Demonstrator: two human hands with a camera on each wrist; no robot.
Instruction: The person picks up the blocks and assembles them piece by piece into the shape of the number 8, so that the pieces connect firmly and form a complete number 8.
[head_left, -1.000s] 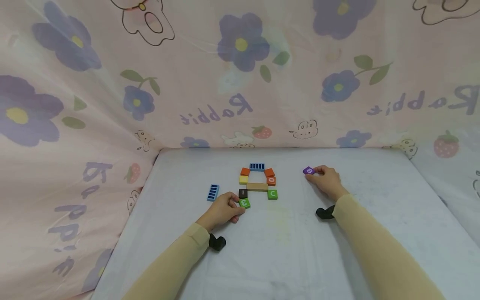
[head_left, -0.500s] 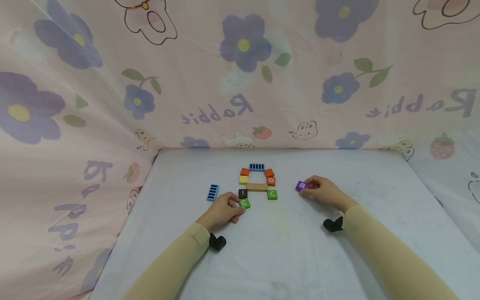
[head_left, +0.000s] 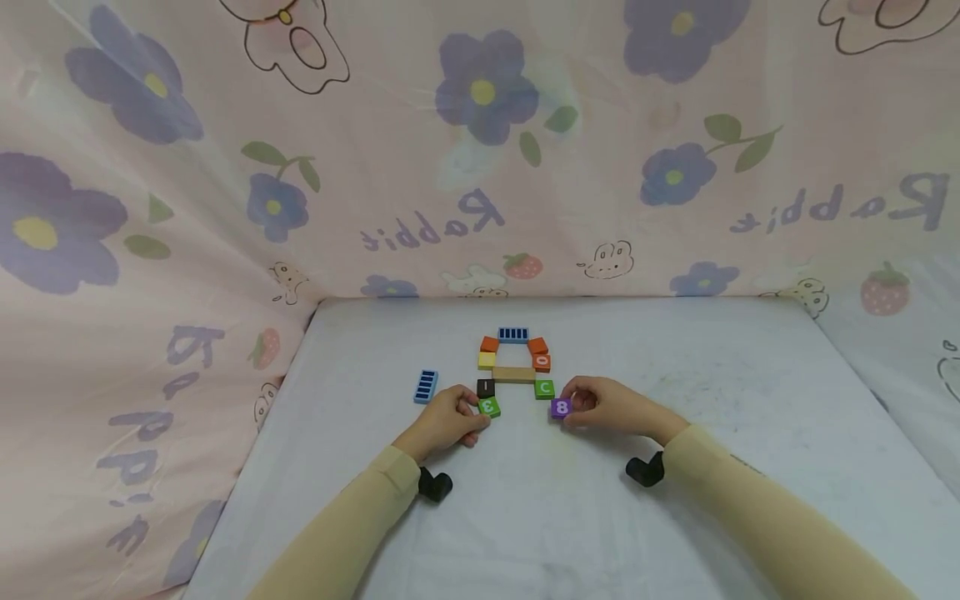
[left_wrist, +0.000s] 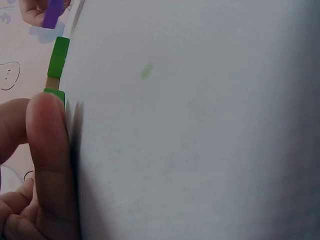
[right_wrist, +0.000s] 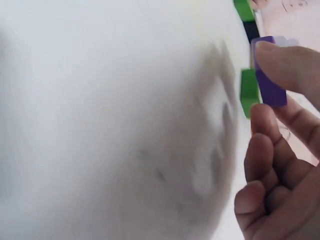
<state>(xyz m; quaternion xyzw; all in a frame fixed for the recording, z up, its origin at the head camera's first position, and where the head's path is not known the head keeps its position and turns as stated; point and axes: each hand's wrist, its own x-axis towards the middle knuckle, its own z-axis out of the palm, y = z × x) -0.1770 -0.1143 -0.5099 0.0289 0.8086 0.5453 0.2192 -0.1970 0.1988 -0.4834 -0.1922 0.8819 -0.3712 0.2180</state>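
Note:
In the head view my left hand pinches a green block marked 3, which lies just below a black block. My right hand grips a purple block marked 8 between thumb and fingers, close below the green block marked C. In the right wrist view the purple block appears with the thumb across its upper part, and the other fingers are curled beneath. The left wrist view shows the left thumb against the edge of the green block.
A tan plank joins the sides of a block outline. Above it stand a yellow block, orange blocks and a blue barred block. Another blue barred block lies left of the outline, beside the left hand. A printed cloth wall rises behind.
My right hand has carried the purple block left and towards me, from the table's right part to beside the green C block. My left hand has stayed in place on its green block.

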